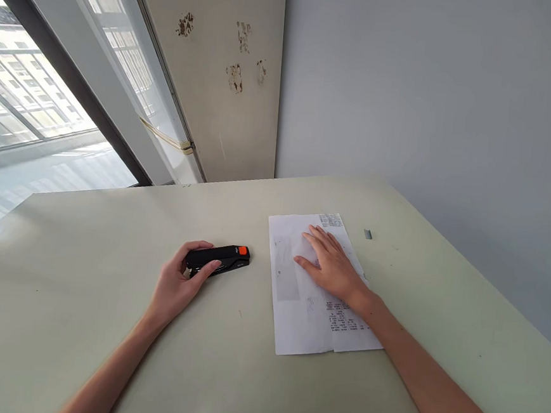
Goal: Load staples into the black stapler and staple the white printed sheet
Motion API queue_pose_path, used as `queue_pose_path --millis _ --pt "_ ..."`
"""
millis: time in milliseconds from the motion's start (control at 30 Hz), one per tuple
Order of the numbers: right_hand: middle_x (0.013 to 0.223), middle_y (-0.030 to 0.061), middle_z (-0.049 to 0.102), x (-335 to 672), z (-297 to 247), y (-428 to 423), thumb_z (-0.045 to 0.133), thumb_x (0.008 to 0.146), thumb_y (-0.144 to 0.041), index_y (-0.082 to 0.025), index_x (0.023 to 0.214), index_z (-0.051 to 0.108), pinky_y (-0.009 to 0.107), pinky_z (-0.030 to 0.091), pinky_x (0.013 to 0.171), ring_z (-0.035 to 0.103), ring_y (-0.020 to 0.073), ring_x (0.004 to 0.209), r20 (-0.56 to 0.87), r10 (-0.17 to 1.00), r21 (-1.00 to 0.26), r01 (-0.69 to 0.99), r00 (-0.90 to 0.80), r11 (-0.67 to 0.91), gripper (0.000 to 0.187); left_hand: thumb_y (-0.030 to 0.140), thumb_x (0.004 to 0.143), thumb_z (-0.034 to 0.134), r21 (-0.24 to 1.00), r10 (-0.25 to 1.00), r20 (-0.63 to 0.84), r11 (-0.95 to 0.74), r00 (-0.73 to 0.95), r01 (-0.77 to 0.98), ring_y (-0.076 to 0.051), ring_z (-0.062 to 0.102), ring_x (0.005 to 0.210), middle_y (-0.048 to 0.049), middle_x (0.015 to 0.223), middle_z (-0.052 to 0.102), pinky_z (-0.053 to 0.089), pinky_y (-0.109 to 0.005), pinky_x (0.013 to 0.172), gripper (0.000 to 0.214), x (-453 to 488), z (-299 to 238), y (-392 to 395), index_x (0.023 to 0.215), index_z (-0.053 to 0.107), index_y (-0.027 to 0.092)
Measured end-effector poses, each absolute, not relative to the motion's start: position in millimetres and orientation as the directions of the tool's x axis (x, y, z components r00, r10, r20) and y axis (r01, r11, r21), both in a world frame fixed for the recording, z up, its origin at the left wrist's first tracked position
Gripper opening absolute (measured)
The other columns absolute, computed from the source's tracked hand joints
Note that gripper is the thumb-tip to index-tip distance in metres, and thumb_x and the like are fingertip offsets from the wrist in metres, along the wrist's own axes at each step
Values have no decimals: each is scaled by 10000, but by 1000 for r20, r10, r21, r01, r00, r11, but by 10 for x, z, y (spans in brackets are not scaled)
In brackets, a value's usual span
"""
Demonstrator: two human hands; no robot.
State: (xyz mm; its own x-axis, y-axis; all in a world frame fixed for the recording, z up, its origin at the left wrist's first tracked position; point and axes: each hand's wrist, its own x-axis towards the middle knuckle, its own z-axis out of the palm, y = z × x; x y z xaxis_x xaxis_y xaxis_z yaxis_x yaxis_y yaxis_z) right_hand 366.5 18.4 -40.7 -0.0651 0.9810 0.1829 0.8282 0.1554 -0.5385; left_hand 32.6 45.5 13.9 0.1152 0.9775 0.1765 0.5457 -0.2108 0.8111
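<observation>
My left hand (178, 281) is wrapped around a black stapler (224, 254) with an orange patch at its front end. The stapler lies on its side or is tilted near the tabletop, pointing right toward the paper; I cannot tell whether it touches the table. Flat on white printed paper (285, 325) rests my right hand (330, 268), fingers spread and holding nothing. Printed text shows below the palm, and a small printed block is at the paper's upper right corner. Part of the sheet is hidden under the hand and wrist.
The pale table (224, 374) reaches to a grey wall (432, 85) on the right. A small dark grey strip (367, 234) lies right of the paper. Behind the table stands a beige refrigerator-like panel (206, 118) with brown marks; a window (22, 85) is at left.
</observation>
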Motion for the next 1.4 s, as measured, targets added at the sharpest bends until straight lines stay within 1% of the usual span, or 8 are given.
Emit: queue_pose_path --millis 367,567,733,833,933,1133,1300,1400 --pt "1600 126 523 3629 -314 175 501 1036 -581 -231 1473 559 587 271 1295 394 307 1546 244 970 -538 831 -8 142 563 531 882 732 841 976 114 -193 184 505 -215 651 893 -29 1054 717 511 -304 723 360 315 138 466 1105 653 260" --pt "1678 95 417 3749 -284 195 568 1012 -536 -238 1492 530 594 247 1302 296 317 1592 145 989 -585 802 -37 116 567 535 885 720 853 975 81 -176 209 491 -213 653 879 -26 1050 729 501 -300 700 360 388 142 387 1105 656 258" --pt "1580 50 543 3646 -143 111 581 1021 -409 -312 1425 570 532 421 1218 484 281 1481 289 957 -689 688 -24 225 416 494 913 707 883 959 45 -169 279 438 -206 662 851 -31 1061 743 501 -304 700 318 520 106 285 1114 653 254" --pt "1434 36 650 3416 -29 -16 572 1037 -357 -325 1339 617 456 502 1142 603 246 1351 345 925 -719 589 -158 369 307 457 938 697 902 938 42 -184 345 391 -220 685 943 -41 1122 743 518 -316 767 296 571 69 222 1151 642 258" --pt "1344 43 687 3205 30 -130 551 1053 -336 -316 1306 641 424 537 1070 639 238 1264 327 913 -729 550 -241 407 270 431 953 696 925 908 34 -187 418 330 -234 690 1023 -61 1181 728 526 -336 859 324 558 66 183 1216 621 258" --pt "1175 53 749 3022 15 -186 470 1079 -444 -279 1204 710 337 575 712 692 204 872 144 986 -858 487 -79 164 317 531 1013 566 938 872 195 -300 448 175 -299 548 1346 -109 1441 616 430 -390 1088 450 405 120 272 1362 582 247" --pt "737 1 711 2896 59 -168 423 1062 -586 -253 1205 701 302 519 515 576 146 481 -68 998 -925 375 -15 -57 457 557 1059 451 948 972 173 -208 158 241 -284 581 1276 -96 1303 684 444 -397 1034 419 260 71 456 1212 661 229" --pt "626 -30 636 2807 84 -170 402 1038 -658 -244 1269 662 282 524 446 598 154 439 -174 982 -954 260 -79 -148 540 565 1064 432 959 988 147 -154 45 236 -272 606 1213 -91 1231 700 454 -386 996 436 187 38 543 1127 689 218"
